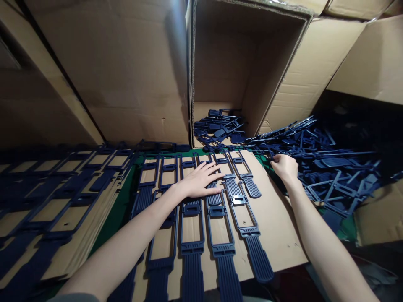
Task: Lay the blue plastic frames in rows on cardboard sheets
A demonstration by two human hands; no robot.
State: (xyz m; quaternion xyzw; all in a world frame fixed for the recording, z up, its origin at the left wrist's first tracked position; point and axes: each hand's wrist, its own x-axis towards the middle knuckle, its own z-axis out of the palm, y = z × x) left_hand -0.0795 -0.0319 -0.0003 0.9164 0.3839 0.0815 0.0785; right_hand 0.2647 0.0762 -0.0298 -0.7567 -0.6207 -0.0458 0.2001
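Note:
My left hand (201, 180) lies with fingers spread over the dark blue plastic frame parts laid in rows on a cardboard sheet (277, 235). Each part has a rectangular open frame and a ribbed, round-ended tongue, like the frame part (247, 214) at the right of the near row. The left palm and fingers cover some parts of the far row. My right hand (285, 170) is pinched closed at the left edge of a loose heap of similar parts (333, 163). Dark blue plastic shows at its fingertips, but its full shape blends into the heap.
An open cardboard box (252, 50) stands behind the sheet with a tangle of blue parts (220, 128) at its bottom. To the left, a stack of cardboard sheets (94, 230) carries more rows of parts. Green surface (118, 216) shows between the stacks. Cardboard walls (119, 71) enclose the back.

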